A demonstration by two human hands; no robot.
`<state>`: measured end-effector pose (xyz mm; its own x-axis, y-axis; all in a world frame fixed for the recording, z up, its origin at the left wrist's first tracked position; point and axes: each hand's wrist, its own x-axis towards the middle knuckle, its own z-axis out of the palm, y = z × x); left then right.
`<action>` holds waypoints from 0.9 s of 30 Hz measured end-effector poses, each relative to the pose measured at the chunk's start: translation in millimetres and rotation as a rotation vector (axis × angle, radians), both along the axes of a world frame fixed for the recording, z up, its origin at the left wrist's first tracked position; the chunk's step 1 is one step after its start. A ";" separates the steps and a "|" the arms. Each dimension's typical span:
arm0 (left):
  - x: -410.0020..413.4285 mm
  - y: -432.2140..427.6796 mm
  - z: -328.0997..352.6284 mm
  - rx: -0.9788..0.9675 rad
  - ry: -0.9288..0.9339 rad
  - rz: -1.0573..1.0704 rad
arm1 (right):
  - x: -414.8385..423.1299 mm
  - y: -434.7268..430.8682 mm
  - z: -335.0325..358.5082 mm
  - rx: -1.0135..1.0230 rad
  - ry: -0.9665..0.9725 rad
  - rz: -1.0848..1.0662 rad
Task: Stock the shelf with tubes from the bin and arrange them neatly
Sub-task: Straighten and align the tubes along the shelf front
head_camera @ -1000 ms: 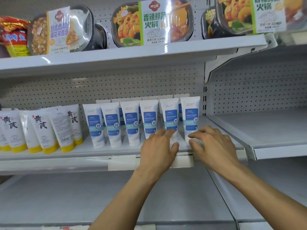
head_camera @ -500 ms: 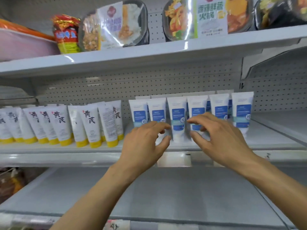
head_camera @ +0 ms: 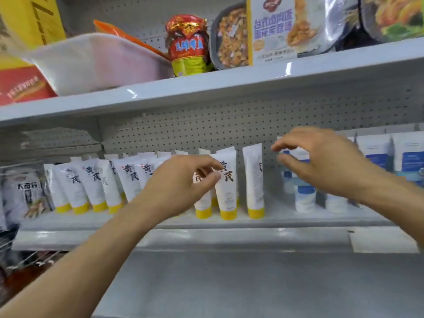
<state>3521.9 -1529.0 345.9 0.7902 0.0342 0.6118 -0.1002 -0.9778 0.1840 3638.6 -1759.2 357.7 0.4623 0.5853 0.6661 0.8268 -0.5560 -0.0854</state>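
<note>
Here, soft white tubes with yellow caps and black brush-style Chinese characters stand cap-down in a crowded row on a grey metal shelf backed by perforated board. The left hand hovers before them, fingers loosely curled and apart, holding nothing. The right hand, blurred, thumb and fingers spread, hangs before blue-labelled tubes. Above sits a white plastic bin.

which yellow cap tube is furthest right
The tube next to the gap before the blue-labelled tubes; its label is turned sideways, not facing front.
</note>
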 end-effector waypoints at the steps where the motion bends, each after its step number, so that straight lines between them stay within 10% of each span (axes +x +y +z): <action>1: 4.3 9.6 7.9 -0.021 -0.005 -0.014 | 3.6 6.1 9.7 -0.022 -0.008 -0.006; 8: 72.0 29.6 66.3 -0.172 0.079 -0.044 | 57.0 50.3 65.7 -0.338 0.038 -0.005; 17: 150.8 35.9 90.2 0.195 0.703 0.171 | 101.5 98.9 75.4 -0.715 0.313 0.095; 27: 184.3 63.7 75.4 0.172 0.622 -0.055 | 129.0 113.8 72.2 -0.623 0.464 0.159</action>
